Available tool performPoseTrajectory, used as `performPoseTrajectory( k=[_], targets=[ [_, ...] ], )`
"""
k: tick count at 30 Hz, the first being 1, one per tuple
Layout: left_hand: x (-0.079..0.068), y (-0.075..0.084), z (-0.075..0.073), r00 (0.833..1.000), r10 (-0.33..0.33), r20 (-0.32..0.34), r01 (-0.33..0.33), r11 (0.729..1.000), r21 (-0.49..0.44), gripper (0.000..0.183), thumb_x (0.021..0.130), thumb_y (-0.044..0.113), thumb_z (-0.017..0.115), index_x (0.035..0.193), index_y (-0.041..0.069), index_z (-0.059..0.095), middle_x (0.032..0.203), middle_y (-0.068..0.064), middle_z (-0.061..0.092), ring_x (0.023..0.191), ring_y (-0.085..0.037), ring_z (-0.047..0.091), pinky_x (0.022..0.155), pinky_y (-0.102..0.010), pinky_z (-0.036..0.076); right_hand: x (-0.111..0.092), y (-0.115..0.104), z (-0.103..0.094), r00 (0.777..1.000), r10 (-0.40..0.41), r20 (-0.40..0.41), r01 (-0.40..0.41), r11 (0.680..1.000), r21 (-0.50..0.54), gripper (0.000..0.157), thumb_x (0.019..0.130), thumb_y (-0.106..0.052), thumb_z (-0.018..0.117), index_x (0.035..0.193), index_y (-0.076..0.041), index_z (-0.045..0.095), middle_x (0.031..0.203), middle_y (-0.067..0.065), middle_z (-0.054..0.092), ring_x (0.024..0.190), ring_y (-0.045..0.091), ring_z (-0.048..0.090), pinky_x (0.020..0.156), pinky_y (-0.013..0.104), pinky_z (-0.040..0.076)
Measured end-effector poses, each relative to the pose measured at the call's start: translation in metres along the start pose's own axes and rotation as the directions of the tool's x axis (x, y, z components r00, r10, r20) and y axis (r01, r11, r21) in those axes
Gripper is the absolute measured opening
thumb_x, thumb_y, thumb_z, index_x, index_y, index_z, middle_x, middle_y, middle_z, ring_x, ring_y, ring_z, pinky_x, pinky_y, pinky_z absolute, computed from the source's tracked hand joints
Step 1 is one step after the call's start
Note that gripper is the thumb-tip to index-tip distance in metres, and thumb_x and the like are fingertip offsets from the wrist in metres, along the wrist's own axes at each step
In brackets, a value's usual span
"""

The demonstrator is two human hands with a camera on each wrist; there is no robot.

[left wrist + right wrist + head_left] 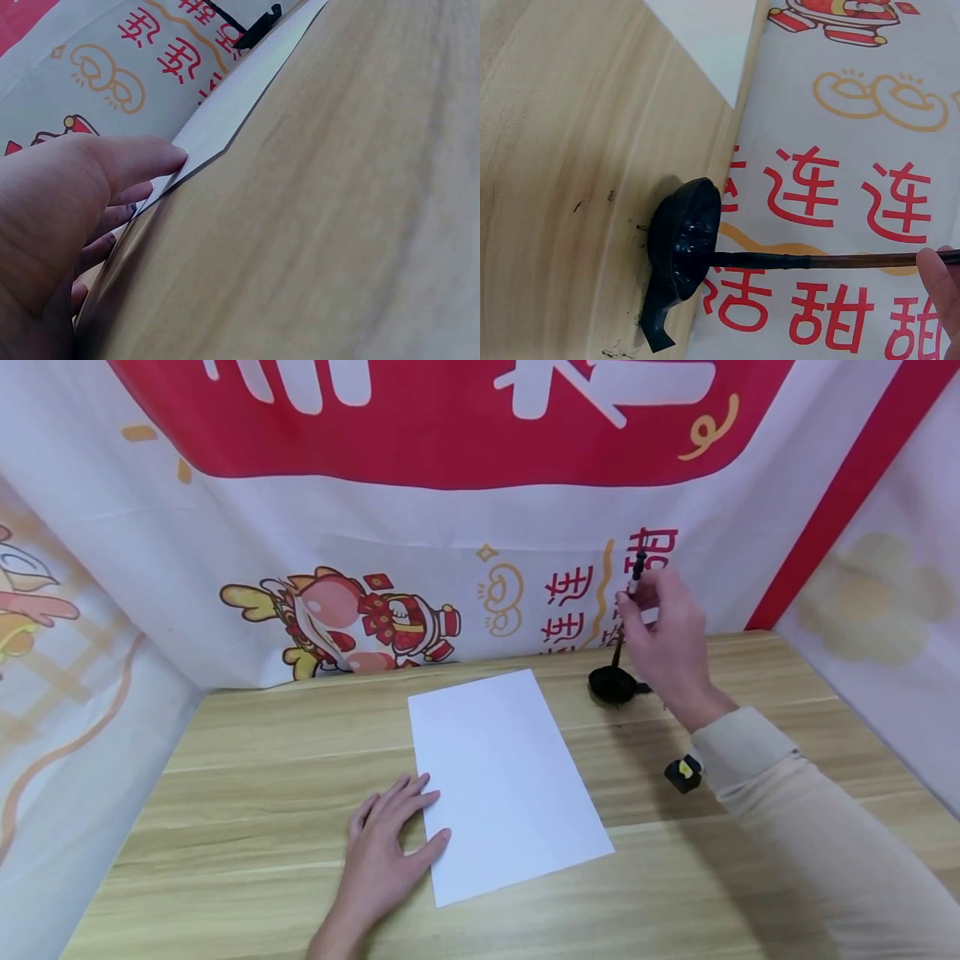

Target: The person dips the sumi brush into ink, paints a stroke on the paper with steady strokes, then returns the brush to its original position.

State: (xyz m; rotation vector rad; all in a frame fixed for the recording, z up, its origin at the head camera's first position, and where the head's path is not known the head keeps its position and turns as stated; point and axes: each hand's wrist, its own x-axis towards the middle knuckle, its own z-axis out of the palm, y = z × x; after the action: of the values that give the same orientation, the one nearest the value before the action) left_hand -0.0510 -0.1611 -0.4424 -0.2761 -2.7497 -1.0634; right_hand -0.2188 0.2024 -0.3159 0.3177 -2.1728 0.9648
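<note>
Upright in my right hand point(669, 639) is a dark-handled writing brush point(855, 260), pinched between thumb and fingers. Its black tip dips into a small black ink dish point(611, 685), which has a short handle on one side. Wet, shiny ink point(694, 238) shows inside the bowl in the right wrist view. My left hand point(384, 852) lies spread along the left edge of a blank white sheet of paper point(510, 777), with thumb and fingertips on that edge.
Nearer me, right of the paper, a small black object with a yellow patch point(682, 773) lies on the wood-grain table point(255, 827). Dark specks point(577, 205) mark the wood by the dish. A printed cloth point(420, 527) hangs right behind the table's far edge.
</note>
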Motion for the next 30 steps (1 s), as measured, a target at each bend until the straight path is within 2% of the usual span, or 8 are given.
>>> performPoseTrajectory(
  k=[3,8,14,21,26,30],
  targets=[
    [-0.0001,-0.0008,0.0,1.0,-0.002,0.003,0.002,1.0,0.001,0.051,0.087,0.03,0.088,0.135,0.021,0.073,0.159,0.002,0.061,0.154,-0.033,0.049,0.128,-0.064,0.018,-0.0016,0.002,0.003,1.0,-0.008,0.008,0.008,1.0,-0.018,0.023,0.108,-0.017,0.065,0.124,-0.001,0.061,0.109,0.017,0.07,0.096,0.026,0.071,0.07,0.007,0.045],
    [0.0005,-0.0021,0.0007,1.0,0.0,0.0,0.0,1.0,-0.001,0.05,0.087,0.03,0.088,0.135,0.022,0.074,0.158,0.003,0.061,0.154,-0.032,0.05,0.128,-0.064,0.018,-0.0006,-0.0019,0.0064,1.0,-0.025,-0.003,0.025,0.999,0.039,0.023,0.108,-0.015,0.065,0.122,0.004,0.06,0.104,0.018,0.071,0.092,0.022,0.071,0.068,0.004,0.045],
    [0.0009,-0.0026,0.0004,1.0,-0.003,0.002,0.003,1.0,0.001,0.05,0.088,0.031,0.088,0.134,0.022,0.074,0.158,0.003,0.061,0.154,-0.032,0.049,0.128,-0.063,0.018,0.0063,-0.0059,0.0018,0.997,0.059,-0.049,-0.054,0.994,0.09,0.028,0.109,-0.018,0.062,0.126,0.003,0.06,0.105,0.014,0.072,0.091,0.008,0.065,0.068,0.008,0.049],
    [0.0015,-0.0029,0.0011,1.0,-0.005,0.005,0.005,1.0,-0.001,0.05,0.087,0.031,0.088,0.135,0.022,0.074,0.159,0.004,0.061,0.154,-0.032,0.049,0.128,-0.063,0.017,0.0041,0.0008,0.0001,0.995,0.072,-0.072,-0.069,0.996,0.051,0.026,0.109,-0.017,0.063,0.125,0.003,0.06,0.108,0.015,0.072,0.095,0.012,0.066,0.071,0.011,0.047],
    [0.0016,-0.0032,0.0021,1.0,-0.006,0.009,0.006,1.0,-0.005,0.05,0.088,0.031,0.088,0.135,0.022,0.074,0.159,0.004,0.061,0.155,-0.032,0.049,0.128,-0.064,0.017,-0.0001,0.0004,0.0039,0.993,0.097,-0.06,-0.089,0.988,0.123,0.026,0.108,-0.016,0.065,0.124,0.003,0.06,0.109,0.013,0.074,0.091,0.001,0.065,0.068,0.007,0.052],
    [0.0018,-0.0027,0.001,1.0,-0.012,0.01,0.012,1.0,-0.002,0.05,0.088,0.031,0.088,0.134,0.022,0.074,0.159,0.003,0.061,0.155,-0.032,0.049,0.128,-0.064,0.017,0.0002,-0.0041,0.0032,0.995,0.085,-0.057,-0.074,0.982,0.173,0.028,0.108,-0.016,0.065,0.126,0.005,0.059,0.109,0.012,0.072,0.091,-0.003,0.066,0.068,0.008,0.056]
  ],
)
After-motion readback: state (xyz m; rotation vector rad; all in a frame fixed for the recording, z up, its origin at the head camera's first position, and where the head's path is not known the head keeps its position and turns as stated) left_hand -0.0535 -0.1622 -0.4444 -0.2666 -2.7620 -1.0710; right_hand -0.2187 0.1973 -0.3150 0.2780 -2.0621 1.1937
